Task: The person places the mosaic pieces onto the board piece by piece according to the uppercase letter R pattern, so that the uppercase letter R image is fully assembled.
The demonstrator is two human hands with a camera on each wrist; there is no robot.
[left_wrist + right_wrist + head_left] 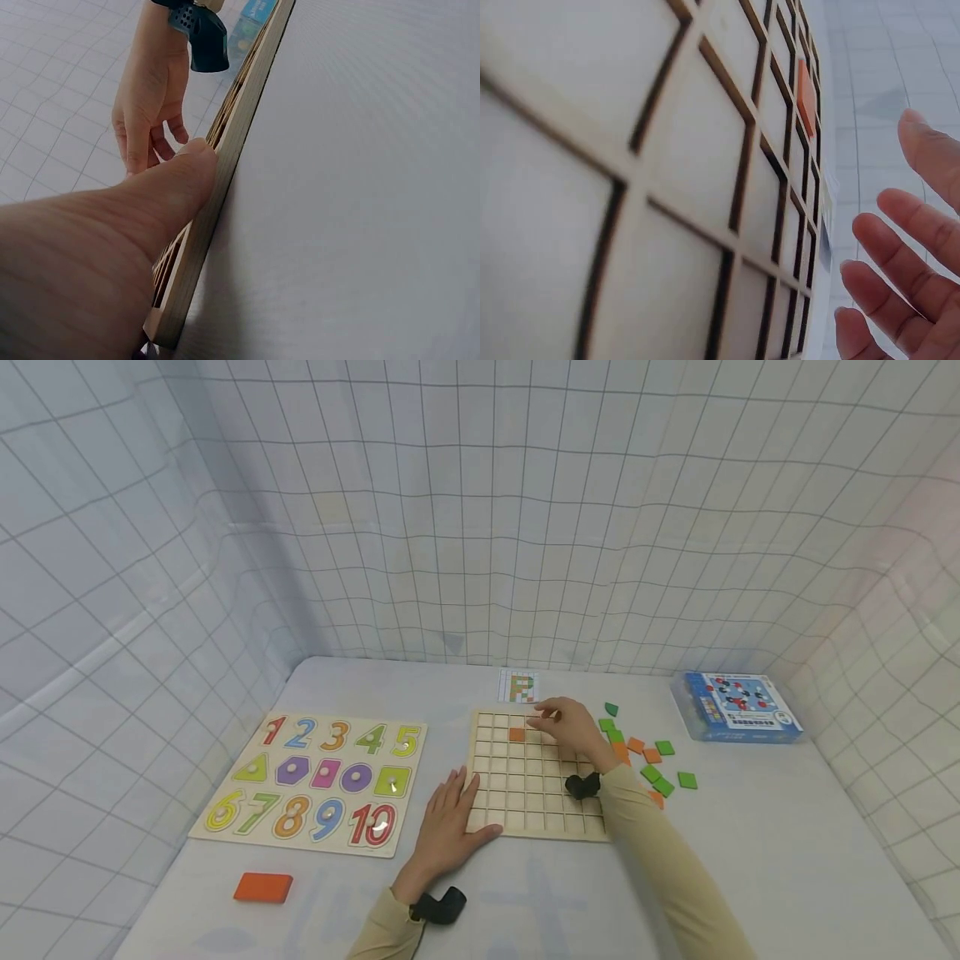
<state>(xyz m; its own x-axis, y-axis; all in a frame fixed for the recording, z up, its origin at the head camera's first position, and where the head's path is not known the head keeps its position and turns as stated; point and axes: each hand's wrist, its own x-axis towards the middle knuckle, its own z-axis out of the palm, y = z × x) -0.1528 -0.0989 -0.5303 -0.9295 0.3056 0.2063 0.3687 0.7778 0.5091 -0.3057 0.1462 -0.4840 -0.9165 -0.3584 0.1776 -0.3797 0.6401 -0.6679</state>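
Observation:
A wooden grid board lies on the table, with one orange square tile in a cell of its upper part. My left hand rests at the board's lower left corner, fingers along the left side; its thumb presses on the near edge in the left wrist view. Over the board's upper right part, just right of the orange tile, hovers my right hand. The right wrist view shows its fingers spread and relaxed, holding nothing, beside the grid.
Several loose green tiles and orange tiles lie right of the board. A pattern card is behind it. A number puzzle and an orange block occupy the left; a blue box stands back right.

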